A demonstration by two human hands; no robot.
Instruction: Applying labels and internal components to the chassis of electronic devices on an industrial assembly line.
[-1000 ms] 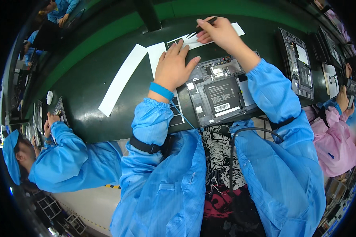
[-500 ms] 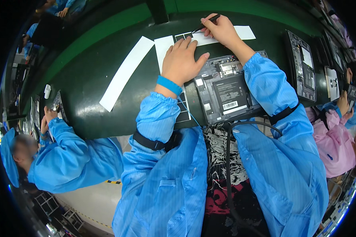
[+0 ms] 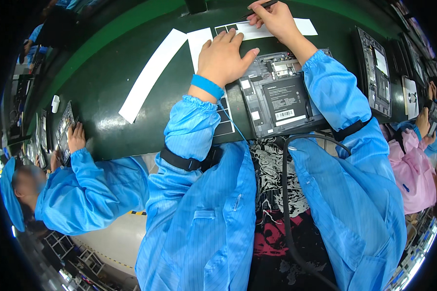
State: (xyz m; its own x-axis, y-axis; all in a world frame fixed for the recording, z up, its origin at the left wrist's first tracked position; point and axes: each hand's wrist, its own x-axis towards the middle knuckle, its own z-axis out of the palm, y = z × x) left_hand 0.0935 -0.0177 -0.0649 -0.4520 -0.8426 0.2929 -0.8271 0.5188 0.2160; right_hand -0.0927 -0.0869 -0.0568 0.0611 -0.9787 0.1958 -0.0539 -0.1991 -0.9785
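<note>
My left hand (image 3: 222, 60) lies with fingers spread on white backing strips, its fingertips beside small black rectangular pieces (image 3: 233, 27). One white strip (image 3: 303, 27) runs rightward beyond the fingers; another (image 3: 198, 41) passes under the hand toward me, with black panels (image 3: 224, 128) at its near end. My right hand (image 3: 279, 22) pinches slim black tweezers (image 3: 266, 4), their tip just above the black pieces. Under my right forearm lies an opened laptop base (image 3: 257, 104), a black battery (image 3: 286, 99) showing inside. A blue strap (image 3: 208, 88) circles my left wrist.
A loose white strip (image 3: 153, 75) lies left on the dark green table (image 3: 102, 126). Another opened laptop base (image 3: 376, 72) stands at right. A co-worker in blue (image 3: 94, 194) handles a part at left; a person in pink (image 3: 415, 167) sits at right. A black cable (image 3: 285, 194) hangs before me.
The view has shifted, so the table sits higher in the picture. The tweezers' tip has lifted slightly off the black pieces. The left co-worker's hand has moved onto the part there.
</note>
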